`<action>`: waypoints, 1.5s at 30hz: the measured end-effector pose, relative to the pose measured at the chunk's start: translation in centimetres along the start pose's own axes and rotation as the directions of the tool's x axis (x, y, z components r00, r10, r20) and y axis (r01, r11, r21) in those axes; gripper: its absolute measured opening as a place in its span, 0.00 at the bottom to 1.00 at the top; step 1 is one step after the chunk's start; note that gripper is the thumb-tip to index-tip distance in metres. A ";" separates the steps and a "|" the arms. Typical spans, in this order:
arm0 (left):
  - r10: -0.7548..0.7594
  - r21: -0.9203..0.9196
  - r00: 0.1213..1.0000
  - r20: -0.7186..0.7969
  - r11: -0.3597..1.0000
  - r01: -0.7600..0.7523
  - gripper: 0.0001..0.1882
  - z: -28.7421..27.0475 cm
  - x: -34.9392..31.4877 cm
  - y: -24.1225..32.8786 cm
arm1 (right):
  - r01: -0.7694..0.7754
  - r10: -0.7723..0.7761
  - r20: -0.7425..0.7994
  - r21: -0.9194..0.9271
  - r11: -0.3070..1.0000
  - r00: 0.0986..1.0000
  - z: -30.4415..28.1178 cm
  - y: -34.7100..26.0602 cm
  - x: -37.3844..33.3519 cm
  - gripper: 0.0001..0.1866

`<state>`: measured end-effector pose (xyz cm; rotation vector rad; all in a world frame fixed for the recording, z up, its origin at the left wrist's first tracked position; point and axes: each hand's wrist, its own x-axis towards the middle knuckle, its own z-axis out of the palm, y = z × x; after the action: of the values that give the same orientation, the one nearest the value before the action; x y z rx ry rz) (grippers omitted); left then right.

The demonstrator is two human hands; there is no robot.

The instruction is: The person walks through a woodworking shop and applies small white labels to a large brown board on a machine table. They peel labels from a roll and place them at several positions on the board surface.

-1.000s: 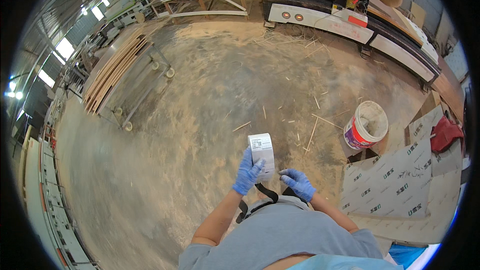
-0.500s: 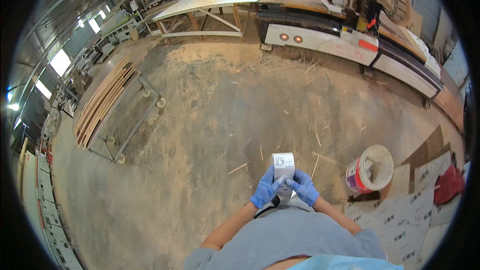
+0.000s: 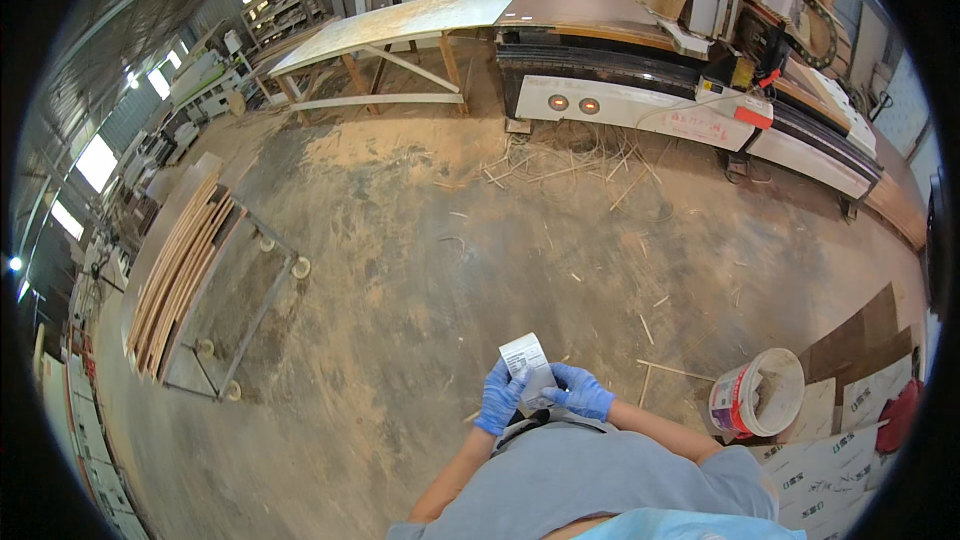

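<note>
Both my hands wear blue gloves and meet in front of my waist around a roll of printed white labels point(image 3: 527, 355). My left hand point(image 3: 500, 400) grips its left side, fingers wrapped along the edge. From the other side my right hand point(image 3: 578, 391) pinches the lower right part of it. The roll's curved printed face tilts up toward me, above the fingers. Its lower end is partly hidden by the gloves.
A white bucket point(image 3: 770, 395) stands on the floor to my right, beside printed sheets point(image 3: 815, 480). A wheeled cart with stacked boards point(image 3: 180, 270) is at left. A long machine point(image 3: 640, 120) and a wooden-legged table point(image 3: 400, 25) stand ahead. Wood strips litter the floor.
My hands and the label roll have shifted left and slightly down, and the roll now tilts left. The view has turned, so the machine and table appear lower.
</note>
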<state>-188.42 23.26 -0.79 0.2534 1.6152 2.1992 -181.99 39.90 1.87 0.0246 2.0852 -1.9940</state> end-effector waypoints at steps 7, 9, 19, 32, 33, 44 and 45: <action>-0.091 0.107 0.994 0.065 0.991 0.084 0.17 -6.2 12.9 5.9 | 0.005 -0.005 -0.038 -0.009 1.000 0.999 -0.8 -3.0 13.0 0.24; -0.087 0.138 0.992 0.088 0.988 0.075 0.19 -6.7 16.1 6.4 | -0.007 0.006 -0.043 -0.022 1.000 0.999 -2.1 -3.3 15.7 0.24; -0.017 0.103 0.997 0.078 0.995 0.009 0.18 -4.2 35.7 5.4 | 0.013 -0.058 -0.170 -0.255 0.967 0.984 -15.4 -3.4 30.4 0.20; -0.089 -0.011 0.994 0.064 0.996 0.089 0.19 2.6 56.1 6.8 | -0.023 -0.012 -0.172 -0.201 0.979 0.985 -32.0 -5.7 43.5 0.21; -0.095 -0.022 0.993 0.073 0.995 0.097 0.19 2.3 57.4 6.4 | -0.040 -0.001 -0.199 -0.202 0.979 0.980 -32.4 -5.8 44.2 0.21; -0.044 0.040 0.971 0.233 0.999 0.036 0.20 0.4 75.8 9.4 | -0.042 -0.025 -0.374 -0.170 0.985 0.927 -37.9 -10.9 57.9 0.17; -0.031 0.043 0.968 0.250 0.999 0.021 0.20 0.1 77.4 9.9 | -0.036 -0.029 -0.387 -0.159 0.987 0.922 -38.2 -11.1 59.2 0.17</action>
<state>-260.42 53.23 1.80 0.4980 1.5142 2.0232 -247.90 67.15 2.30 0.4274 2.4793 -1.9316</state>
